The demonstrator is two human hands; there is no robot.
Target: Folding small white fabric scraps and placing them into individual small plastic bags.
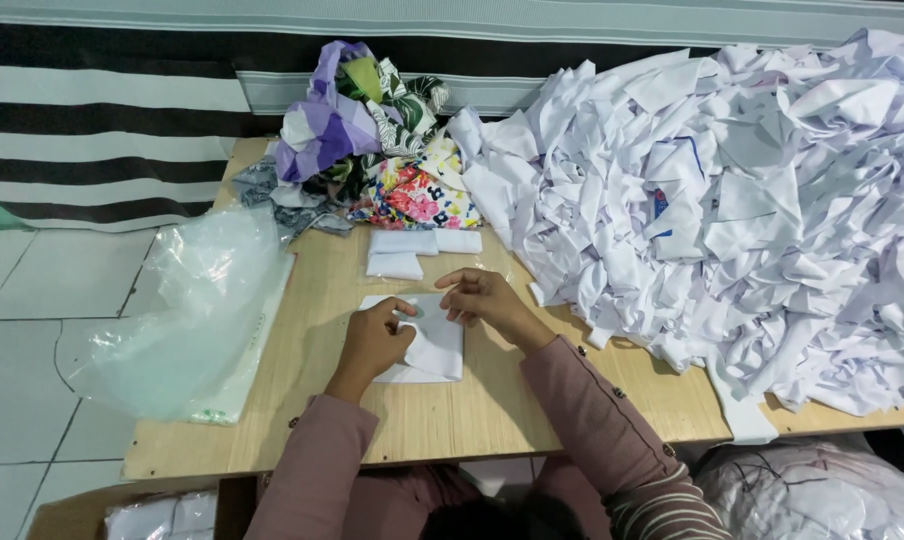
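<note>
A small white folded cloth piece point(434, 345) lies on the wooden table point(472, 410) in front of me. My left hand point(374, 338) presses on its left part, fingers curled over the edge. My right hand point(482, 296) pinches the cloth's upper right corner. Just beyond the hands sit small folded white pieces point(412, 252) in a short row.
A huge heap of white fabric pieces point(732, 190) covers the table's right half. Colourful patterned cloths point(372, 140) are piled at the back. A clear plastic bag point(187, 310) hangs over the left edge. Striped fabric point(102, 120) and floor tiles lie to the left.
</note>
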